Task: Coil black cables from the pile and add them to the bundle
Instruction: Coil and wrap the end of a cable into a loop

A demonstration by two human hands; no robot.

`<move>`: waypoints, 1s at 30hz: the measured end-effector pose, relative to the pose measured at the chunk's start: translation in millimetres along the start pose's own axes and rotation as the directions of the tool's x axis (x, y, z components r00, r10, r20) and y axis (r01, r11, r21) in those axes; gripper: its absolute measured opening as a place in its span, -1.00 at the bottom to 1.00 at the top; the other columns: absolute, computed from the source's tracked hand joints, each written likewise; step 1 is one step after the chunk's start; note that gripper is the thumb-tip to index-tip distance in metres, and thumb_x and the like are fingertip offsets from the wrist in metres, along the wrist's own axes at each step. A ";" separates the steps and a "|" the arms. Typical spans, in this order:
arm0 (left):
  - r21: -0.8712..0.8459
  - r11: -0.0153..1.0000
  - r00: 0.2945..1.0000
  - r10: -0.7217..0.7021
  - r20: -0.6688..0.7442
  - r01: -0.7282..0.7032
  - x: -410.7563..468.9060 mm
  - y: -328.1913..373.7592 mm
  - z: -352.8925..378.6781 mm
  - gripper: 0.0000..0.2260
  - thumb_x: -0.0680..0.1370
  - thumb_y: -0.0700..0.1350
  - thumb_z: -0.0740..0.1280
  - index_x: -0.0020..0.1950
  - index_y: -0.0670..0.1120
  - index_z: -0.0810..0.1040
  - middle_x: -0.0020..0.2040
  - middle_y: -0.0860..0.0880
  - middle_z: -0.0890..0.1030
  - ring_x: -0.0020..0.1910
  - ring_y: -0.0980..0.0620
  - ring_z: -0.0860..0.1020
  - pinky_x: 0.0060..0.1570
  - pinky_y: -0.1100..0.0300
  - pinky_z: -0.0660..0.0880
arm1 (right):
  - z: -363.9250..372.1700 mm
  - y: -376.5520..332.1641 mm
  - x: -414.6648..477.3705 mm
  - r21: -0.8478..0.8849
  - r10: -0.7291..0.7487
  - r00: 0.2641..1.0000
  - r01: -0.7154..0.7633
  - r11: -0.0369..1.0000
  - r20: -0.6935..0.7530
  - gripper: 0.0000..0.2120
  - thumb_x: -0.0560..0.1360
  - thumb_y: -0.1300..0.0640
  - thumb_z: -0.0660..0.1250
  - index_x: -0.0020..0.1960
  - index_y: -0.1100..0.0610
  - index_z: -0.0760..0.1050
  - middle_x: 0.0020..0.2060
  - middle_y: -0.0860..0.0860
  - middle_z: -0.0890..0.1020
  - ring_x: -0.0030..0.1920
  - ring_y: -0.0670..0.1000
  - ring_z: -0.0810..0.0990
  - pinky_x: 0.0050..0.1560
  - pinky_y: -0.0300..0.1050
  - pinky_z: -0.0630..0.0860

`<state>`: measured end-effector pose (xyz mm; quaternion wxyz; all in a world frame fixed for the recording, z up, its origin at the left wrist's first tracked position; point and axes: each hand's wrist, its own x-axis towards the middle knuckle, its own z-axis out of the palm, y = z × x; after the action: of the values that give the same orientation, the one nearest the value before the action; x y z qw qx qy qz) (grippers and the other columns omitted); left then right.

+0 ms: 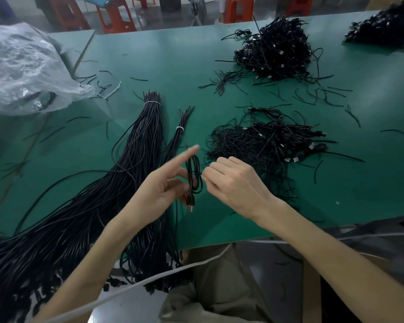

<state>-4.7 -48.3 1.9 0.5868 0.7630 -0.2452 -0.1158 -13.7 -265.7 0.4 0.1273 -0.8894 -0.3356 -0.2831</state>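
Observation:
Between my two hands is a small coiled black cable (194, 177) with a plug hanging at its lower end. My left hand (166, 180) holds the coil with thumb and curled fingers, its index finger pointing up. My right hand (231, 180) pinches the coil's right side with curled fingers. A long tied bundle of straight black cables (126, 171) lies to the left on the green table (173, 66), with a thinner tied bundle (179, 136) beside it. Just beyond my right hand lies a pile of coiled cables (266, 141).
A bigger heap of coiled cables (275, 52) lies at the back, and another heap (387, 24) at the far right corner. Short black ties are scattered over the table. A crumpled plastic bag (21, 66) sits at the left. Red stools (114, 15) stand behind the table.

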 end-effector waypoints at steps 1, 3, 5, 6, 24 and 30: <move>0.113 0.993 1.000 0.019 0.013 -0.020 1.4 0.6 -0.1 -0.32 0.60 -0.46 0.29 0.56 0.16 0.38 -0.11 0.04 0.58 -0.17 0.06 0.61 -0.03 0.17 0.59 | 0.0 -0.8 -0.2 0.007 0.003 1.000 -0.003 1.000 -0.001 -0.84 0.61 0.25 0.33 -0.15 0.20 0.55 -0.30 0.05 0.56 -0.27 0.09 0.52 -0.22 0.02 0.51; 0.236 0.972 0.999 0.014 0.038 -0.023 3.0 3.1 -1.1 -0.35 0.58 -0.45 0.33 0.49 0.19 0.46 -0.10 0.09 0.56 -0.14 0.10 0.60 -0.02 0.25 0.54 | -0.8 -1.4 -0.8 0.022 0.012 1.000 -0.012 1.000 -0.004 -0.82 0.62 0.25 0.32 -0.16 0.20 0.54 -0.30 0.06 0.57 -0.27 0.08 0.52 -0.22 0.02 0.52; 0.344 0.938 0.998 0.015 0.065 -0.036 4.8 4.9 -1.9 -0.33 0.55 -0.44 0.38 0.50 0.17 0.46 -0.09 0.16 0.48 -0.13 0.19 0.55 -0.01 0.35 0.48 | -1.4 -1.1 -1.8 0.029 0.015 1.000 -0.014 0.999 -0.010 -0.80 0.62 0.25 0.31 -0.18 0.21 0.53 -0.30 0.06 0.57 -0.27 0.08 0.51 -0.22 0.02 0.52; 0.401 0.914 0.997 0.029 0.076 -0.057 5.8 4.9 -1.6 -0.33 0.53 -0.43 0.41 0.51 0.14 0.46 -0.09 0.19 0.45 -0.15 0.22 0.52 -0.06 0.40 0.45 | -1.4 -0.9 -2.4 0.034 0.015 1.000 -0.014 0.999 -0.012 -0.80 0.62 0.25 0.31 -0.18 0.21 0.53 -0.30 0.06 0.57 -0.28 0.08 0.51 -0.22 0.02 0.51; 0.017 0.832 0.831 -0.555 0.036 0.555 26.1 11.8 -0.9 -0.48 0.63 0.25 0.26 -0.46 0.01 0.47 -0.48 0.05 0.22 -0.53 0.04 0.14 -0.59 0.28 0.14 | -4.4 0.4 0.1 -0.203 -0.268 0.963 0.257 0.945 -0.032 -0.78 0.57 0.32 0.26 -0.22 0.14 0.48 -0.36 0.01 0.44 -0.32 0.06 0.43 -0.24 -0.06 0.40; 0.050 0.856 0.826 -0.510 0.240 0.514 30.2 16.0 -13.9 -0.44 0.59 0.38 0.22 -0.29 -0.06 0.61 -0.46 0.03 0.25 -0.46 0.03 0.21 -0.47 0.30 0.27 | -5.8 -0.8 -6.3 -0.089 -0.135 0.991 0.135 0.987 0.003 -0.80 0.60 0.27 0.32 -0.21 0.16 0.53 -0.34 0.01 0.51 -0.31 0.06 0.47 -0.25 -0.04 0.45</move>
<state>23.7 -55.1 24.4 0.5059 0.7754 -0.1013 -0.3640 -20.5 -270.8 1.4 0.0685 -0.8689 -0.3819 -0.3073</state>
